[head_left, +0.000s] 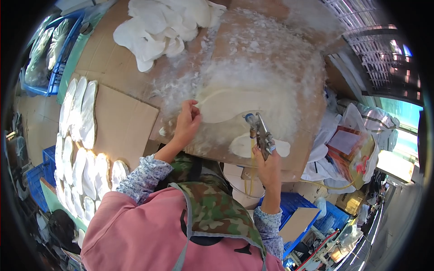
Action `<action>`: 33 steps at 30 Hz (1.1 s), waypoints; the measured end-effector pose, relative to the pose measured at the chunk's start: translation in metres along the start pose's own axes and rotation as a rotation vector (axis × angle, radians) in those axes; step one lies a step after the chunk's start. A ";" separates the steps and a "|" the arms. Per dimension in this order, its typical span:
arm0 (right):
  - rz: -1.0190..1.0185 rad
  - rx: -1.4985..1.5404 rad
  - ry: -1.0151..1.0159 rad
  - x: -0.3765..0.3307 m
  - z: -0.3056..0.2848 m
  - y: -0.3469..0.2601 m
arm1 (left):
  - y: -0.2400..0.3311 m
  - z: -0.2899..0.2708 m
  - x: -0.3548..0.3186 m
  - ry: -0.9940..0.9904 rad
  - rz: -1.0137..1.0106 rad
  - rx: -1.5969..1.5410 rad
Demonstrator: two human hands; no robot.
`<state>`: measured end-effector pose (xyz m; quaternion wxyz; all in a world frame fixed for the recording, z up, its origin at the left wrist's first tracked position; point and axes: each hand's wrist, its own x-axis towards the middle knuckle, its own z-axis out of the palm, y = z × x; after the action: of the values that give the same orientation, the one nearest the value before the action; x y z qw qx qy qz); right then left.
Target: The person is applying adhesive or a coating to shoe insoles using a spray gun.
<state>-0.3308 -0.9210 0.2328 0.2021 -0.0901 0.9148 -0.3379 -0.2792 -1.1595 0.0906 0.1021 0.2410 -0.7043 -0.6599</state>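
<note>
In the head view, the pale insole-shaped piece [226,106] lies flat near the middle of the frame on a sheet of brown cardboard [126,122]. It is cream coloured, long and rounded, with a curved outline that narrows toward the right. White overspray fans out across the cardboard above and to the right of it in a feathery haze.

The left hand [187,121] rests at the piece's left end, fingers curled and pressing down on its edge. The right hand [267,169], at centre right, is wrapped tight around the grip of a metal spray gun [261,134]. The gun's nozzle end points up and left, just at the piece's right end. A yellowish hose [249,180] drops from the gun toward the lower frame.

Just beside the gun, to its lower side, lies another white cut piece [239,145], partly hidden by the gun.

At the top centre a loose heap of white cut pieces [162,27] lies on the cardboard. Along the left side, rows of white insoles [81,158] lie overlapping one another. A blue crate [56,67] sits at the upper left.
</note>
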 end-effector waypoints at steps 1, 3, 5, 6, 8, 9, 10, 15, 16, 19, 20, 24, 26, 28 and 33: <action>-0.004 0.002 -0.008 -0.003 0.003 -0.006 | -0.002 0.000 0.000 0.008 -0.003 0.004; 0.028 0.082 -0.087 -0.008 0.007 -0.015 | -0.005 0.000 0.001 -0.001 0.014 0.011; 0.013 0.079 -0.127 -0.012 0.012 -0.019 | -0.007 0.000 0.001 0.008 0.016 0.010; 0.004 0.075 -0.159 -0.014 0.013 -0.020 | -0.006 0.000 0.000 0.008 0.021 0.006; -0.005 0.080 -0.183 -0.020 0.017 -0.023 | -0.006 0.000 -0.001 0.013 0.025 0.010; -0.009 0.084 -0.201 -0.022 0.018 -0.024 | -0.007 0.001 -0.001 0.010 0.031 0.012; -0.013 0.084 -0.206 -0.023 0.019 -0.023 | -0.007 0.001 -0.002 0.016 0.030 0.013; -0.020 0.091 -0.160 -0.022 0.018 -0.010 | -0.007 0.003 -0.006 0.046 -0.014 -0.026; -0.020 0.090 -0.161 -0.021 0.016 -0.008 | -0.007 0.003 -0.006 0.047 -0.015 -0.026; -0.032 0.138 -0.066 -0.020 0.011 0.006 | -0.003 0.006 -0.006 0.038 0.002 -0.029; -0.034 0.139 -0.066 -0.020 0.009 0.008 | -0.002 0.006 -0.006 0.027 0.004 -0.034; -0.064 0.116 0.004 -0.019 0.002 0.017 | -0.003 0.009 -0.003 -0.003 -0.005 -0.100; -0.075 0.136 0.020 -0.020 -0.001 0.021 | 0.002 0.008 -0.003 -0.008 -0.085 -0.230; 0.060 0.096 0.020 -0.020 -0.007 0.025 | 0.011 0.006 -0.002 -0.074 -0.248 -0.488; 0.085 0.412 0.198 -0.038 -0.026 0.055 | 0.091 0.015 -0.009 -0.208 -0.266 -0.856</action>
<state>-0.3095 -0.8528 0.2264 0.1394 0.0253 0.8449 -0.5159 -0.2972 -1.1414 0.1797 0.0357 0.1981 -0.3377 -0.9195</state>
